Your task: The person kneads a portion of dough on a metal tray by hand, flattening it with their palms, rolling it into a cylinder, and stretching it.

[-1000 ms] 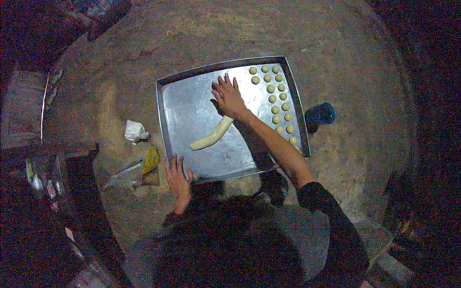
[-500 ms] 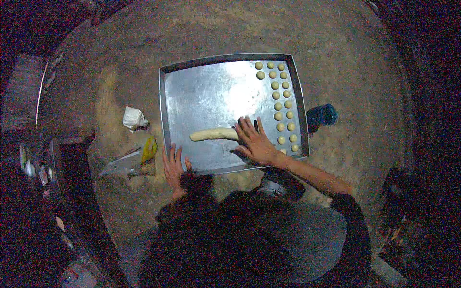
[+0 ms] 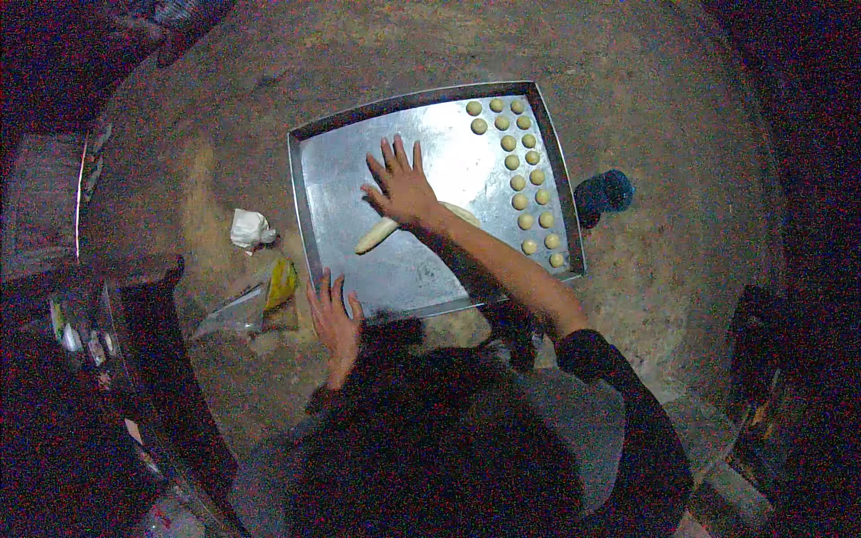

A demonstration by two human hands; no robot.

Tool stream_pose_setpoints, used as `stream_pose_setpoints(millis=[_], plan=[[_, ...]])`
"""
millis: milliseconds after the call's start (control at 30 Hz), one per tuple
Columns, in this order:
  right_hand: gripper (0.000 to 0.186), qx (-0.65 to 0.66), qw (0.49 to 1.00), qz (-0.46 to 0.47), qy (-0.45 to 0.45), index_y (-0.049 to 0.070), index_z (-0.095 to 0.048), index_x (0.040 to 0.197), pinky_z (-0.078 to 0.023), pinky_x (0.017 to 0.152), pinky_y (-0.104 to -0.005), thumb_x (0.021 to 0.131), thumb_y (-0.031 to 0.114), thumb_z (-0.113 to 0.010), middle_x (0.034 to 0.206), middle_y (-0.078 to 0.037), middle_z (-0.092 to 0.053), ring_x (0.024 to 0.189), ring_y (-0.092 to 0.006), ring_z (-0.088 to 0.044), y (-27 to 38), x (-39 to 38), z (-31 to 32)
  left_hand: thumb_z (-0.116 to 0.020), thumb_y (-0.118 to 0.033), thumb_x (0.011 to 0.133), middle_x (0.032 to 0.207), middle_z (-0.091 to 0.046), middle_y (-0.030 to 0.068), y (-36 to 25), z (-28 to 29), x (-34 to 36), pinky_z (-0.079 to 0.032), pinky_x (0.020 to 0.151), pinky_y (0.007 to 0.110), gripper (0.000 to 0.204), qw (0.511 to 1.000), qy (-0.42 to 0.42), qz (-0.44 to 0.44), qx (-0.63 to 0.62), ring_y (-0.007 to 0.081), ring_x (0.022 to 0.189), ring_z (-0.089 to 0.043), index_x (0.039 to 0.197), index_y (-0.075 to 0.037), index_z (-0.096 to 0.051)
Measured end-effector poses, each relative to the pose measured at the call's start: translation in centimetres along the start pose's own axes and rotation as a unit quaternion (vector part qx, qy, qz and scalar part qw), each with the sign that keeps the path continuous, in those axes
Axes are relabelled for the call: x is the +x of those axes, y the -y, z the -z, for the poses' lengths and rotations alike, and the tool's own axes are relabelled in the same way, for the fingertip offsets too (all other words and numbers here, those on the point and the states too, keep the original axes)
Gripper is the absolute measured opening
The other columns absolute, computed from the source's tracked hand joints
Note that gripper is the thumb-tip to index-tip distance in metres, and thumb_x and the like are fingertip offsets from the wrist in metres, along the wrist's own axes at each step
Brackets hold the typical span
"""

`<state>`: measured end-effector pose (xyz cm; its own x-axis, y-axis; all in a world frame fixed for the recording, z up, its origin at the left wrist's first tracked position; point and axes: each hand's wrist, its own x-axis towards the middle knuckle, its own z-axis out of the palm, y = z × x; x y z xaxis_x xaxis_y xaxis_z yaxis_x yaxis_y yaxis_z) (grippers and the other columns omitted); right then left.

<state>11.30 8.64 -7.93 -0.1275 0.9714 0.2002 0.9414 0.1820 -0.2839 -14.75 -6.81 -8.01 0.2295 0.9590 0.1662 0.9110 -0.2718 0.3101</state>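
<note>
A long rope of pale dough [image 3: 377, 235] lies on a large shallow metal tray [image 3: 359, 285]. My right hand [image 3: 404, 189], fingers spread, is over the middle of the dough rope, its palm hiding that part; an end shows on each side. At the tray's near left corner my left hand [image 3: 335, 316] rests with its fingers apart, touching the rim. Small round dough balls [image 3: 517, 183] stand in rows along the tray's right side.
A white crumpled bag [image 3: 252, 230] sits on the floor left of the tray. Below it lies a clear plastic bag with something yellow [image 3: 282, 282]. Close to the tray's right wall is a dark blue cylindrical container [image 3: 607, 191].
My right hand has moved left and away from me, from the rope's right end to its middle. The rope now lies at a slant. My left hand stays at the corner.
</note>
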Motion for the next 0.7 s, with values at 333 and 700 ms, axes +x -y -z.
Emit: stream_pose_setpoints(millis=[333, 700], plan=[[0.069, -0.007, 0.994, 0.090, 0.068, 0.007, -0.045, 0.151, -0.007, 0.122, -0.0663, 0.101, 0.054, -0.046, 0.162, -0.028, -0.029, 0.154, -0.0457, -0.016, 3.0, -3.7, 0.8, -0.060, -0.024, 0.093, 0.157, -0.045, 0.0066, 0.0, 1.5, 0.7, -0.034, 0.117, 0.055, 0.041, 0.997, 0.053, 0.055, -0.028, 0.0425, 0.148, -0.032, 0.133, -0.013, -0.063], [0.080, 0.048, 0.979, 0.156, 0.123, 0.011, -0.025, 0.161, -0.003, 0.120, -0.0700, 0.101, 0.061, -0.041, 0.165, -0.027, -0.021, 0.155, -0.0435, -0.015, 5.5, -11.2, 1.5, -0.059, -0.024, 0.092, 0.155, -0.047, 0.0070, 1.1, -0.1, 0.5, -0.034, 0.117, 0.055, 0.042, 1.000, -0.004, -0.006, -0.007, 0.0435, 0.147, -0.033, 0.133, -0.012, -0.063]])
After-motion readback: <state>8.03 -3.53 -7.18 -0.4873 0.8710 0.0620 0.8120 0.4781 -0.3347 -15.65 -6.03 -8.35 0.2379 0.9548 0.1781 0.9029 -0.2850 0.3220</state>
